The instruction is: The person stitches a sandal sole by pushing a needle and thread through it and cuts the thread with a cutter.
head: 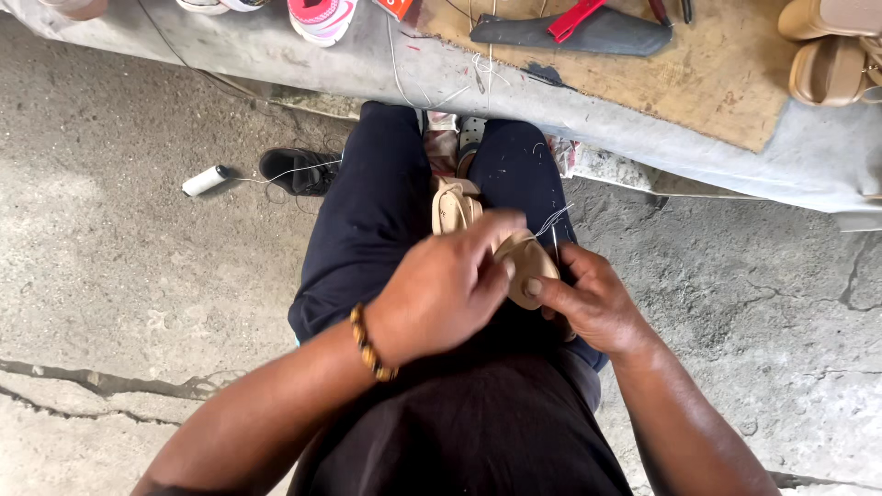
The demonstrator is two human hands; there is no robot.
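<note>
Sandal (525, 266), tan in colour, is held over the lap between 2 hands, its heel end towards the body and its strap end (455, 207) pointing away between the knees. The right hand (593, 298) is closed on the sandal from the right side, with the thumb pressed on the upper face of the sole and the fingers wrapped beneath it. The left hand (446, 289) is laid across the sandal from the left, its fingertips pinched shut at the sole edge, just beside the right thumb. A thin white thread (551, 220) is seen rising from that pinch point, away from the body; whether the thread itself is held in the pinch cannot be told. A beaded bracelet (370, 344) is worn on the left wrist.

Beyond the grip, past the knees, a grey table (276, 55) is placed, carrying a red-handled tool (574, 18) and 2 further tan sandals (827, 55) at its far right. To the left of the grip, on the concrete floor (110, 230), a black shoe (296, 170) and a white thread spool (204, 181) are lying near each other.
</note>
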